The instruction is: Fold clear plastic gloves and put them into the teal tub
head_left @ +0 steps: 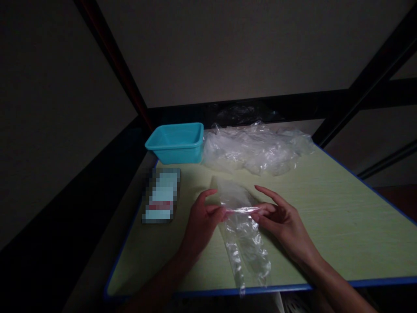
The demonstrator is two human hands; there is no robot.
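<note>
A clear plastic bag (239,193) with a thin pink strip across it is stretched between my two hands above the table. My left hand (203,219) pinches the strip's left end between thumb and finger, its index finger raised. At the other end, my right hand (285,221) pinches the strip with its thumb against curled fingers, and one finger points up and away. The bag's lower part trails toward me in loose, wrinkled lengths, one reaching the table's front edge.
Crumpled clear plastic bags (257,150) lie heaped at the back of the pale green table (342,221), which has a blue edge. A turquoise plastic basin (179,154) stands at the back left. In front of it is a blurred-out phone-like object (161,195). Walls rise behind.
</note>
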